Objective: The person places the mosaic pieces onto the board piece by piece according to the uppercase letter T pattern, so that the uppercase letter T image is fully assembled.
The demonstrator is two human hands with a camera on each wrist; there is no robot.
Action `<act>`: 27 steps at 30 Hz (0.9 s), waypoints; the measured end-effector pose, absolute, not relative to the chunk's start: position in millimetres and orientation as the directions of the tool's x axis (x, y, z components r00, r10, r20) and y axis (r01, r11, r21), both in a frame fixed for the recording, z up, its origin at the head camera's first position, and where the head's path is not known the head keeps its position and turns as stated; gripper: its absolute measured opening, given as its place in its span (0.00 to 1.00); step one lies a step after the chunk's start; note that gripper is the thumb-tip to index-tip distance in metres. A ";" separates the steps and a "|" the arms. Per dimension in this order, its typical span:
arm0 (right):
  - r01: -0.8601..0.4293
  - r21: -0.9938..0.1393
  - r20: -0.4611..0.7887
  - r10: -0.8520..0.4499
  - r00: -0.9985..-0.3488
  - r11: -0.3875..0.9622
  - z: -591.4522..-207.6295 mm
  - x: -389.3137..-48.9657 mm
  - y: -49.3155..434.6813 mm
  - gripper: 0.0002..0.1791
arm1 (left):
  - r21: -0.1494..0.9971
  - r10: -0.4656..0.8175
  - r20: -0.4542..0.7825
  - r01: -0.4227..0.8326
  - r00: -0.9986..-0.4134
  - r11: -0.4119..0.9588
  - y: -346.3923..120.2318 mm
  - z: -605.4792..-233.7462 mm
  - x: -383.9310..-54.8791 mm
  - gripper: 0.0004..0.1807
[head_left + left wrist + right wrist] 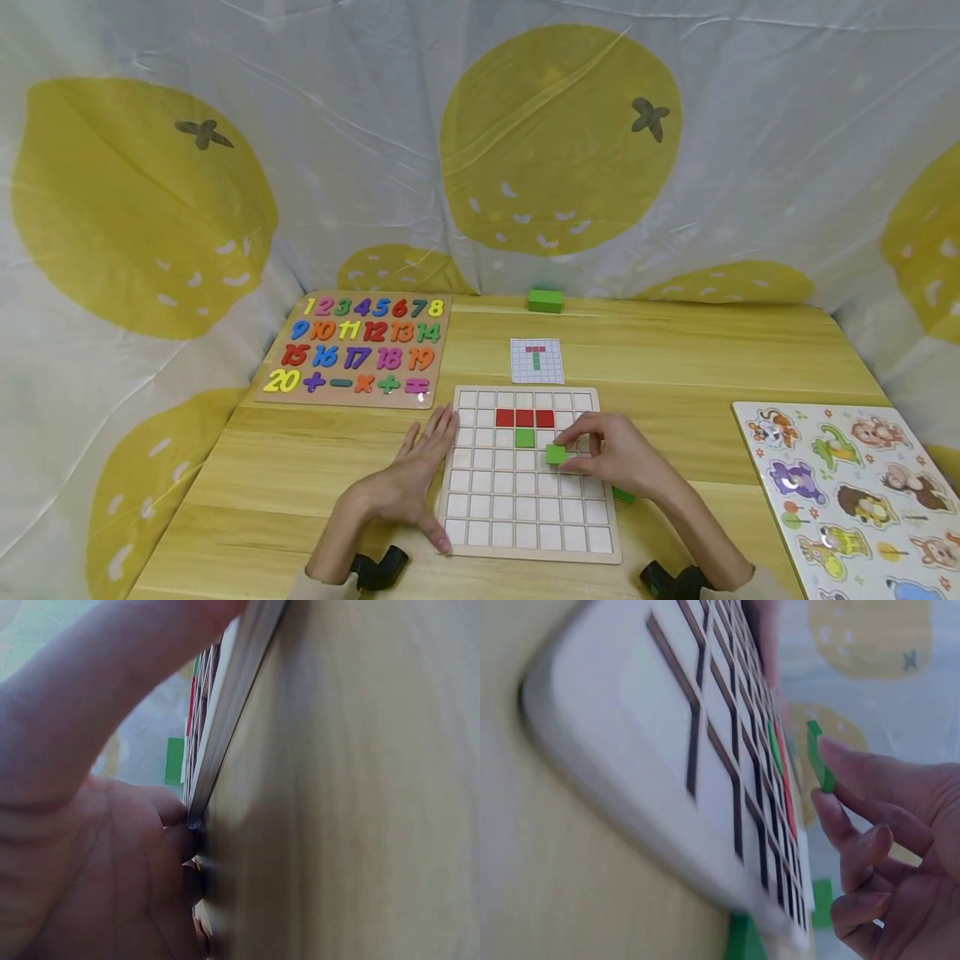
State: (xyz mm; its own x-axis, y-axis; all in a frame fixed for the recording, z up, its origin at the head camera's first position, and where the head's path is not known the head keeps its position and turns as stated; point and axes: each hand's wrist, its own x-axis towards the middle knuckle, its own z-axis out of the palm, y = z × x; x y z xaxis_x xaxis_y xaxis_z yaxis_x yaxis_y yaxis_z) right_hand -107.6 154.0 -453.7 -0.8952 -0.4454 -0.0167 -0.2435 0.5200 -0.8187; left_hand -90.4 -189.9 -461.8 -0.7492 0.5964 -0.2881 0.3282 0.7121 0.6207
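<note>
A wooden grid board (534, 556) of white square cells lies on the table. In its second row sit three red square tiles (525, 418), and a green tile (524, 437) is in the cell beneath the middle one. My right hand (617, 450) pinches another green tile (555, 454) between thumb and fingers just over the board; the right wrist view shows this tile (820, 756) held clear of the grid. My left hand (412, 479) rests along the board's left edge, fingers extended and thumb at the lower left corner.
Behind the board lies a pattern card (537, 373) with a red and green T. A green block (545, 301) stands at the back, and another green piece (623, 495) shows beside the board's right edge. A number puzzle (348, 398) is at left, an animal puzzle (813, 475) at right.
</note>
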 end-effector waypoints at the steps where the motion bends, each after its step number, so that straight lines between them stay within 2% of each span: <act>1: -0.247 -0.820 -0.012 -0.446 -0.895 0.516 -453.7 -106.8 147.5 0.12 | 0.619 0.595 -0.289 0.328 -0.750 0.713 -189.9 -461.7 -90.4 0.91; 12: -0.228 -0.771 -0.032 -0.394 -0.919 0.594 -459.0 -104.3 108.3 0.12 | 0.610 0.596 -0.285 0.338 -0.750 0.717 -189.9 -463.3 -90.8 0.91; 19: -0.242 -0.724 -0.030 -0.381 -0.924 0.646 -460.7 -103.8 101.3 0.12 | 0.607 0.594 -0.282 0.339 -0.753 0.718 -190.3 -463.2 -90.4 0.91; 27: -0.227 -0.723 -0.041 -0.368 -0.929 0.652 -459.7 -103.7 101.3 0.12 | 0.606 0.590 -0.288 0.333 -0.754 0.722 -189.9 -462.6 -90.6 0.91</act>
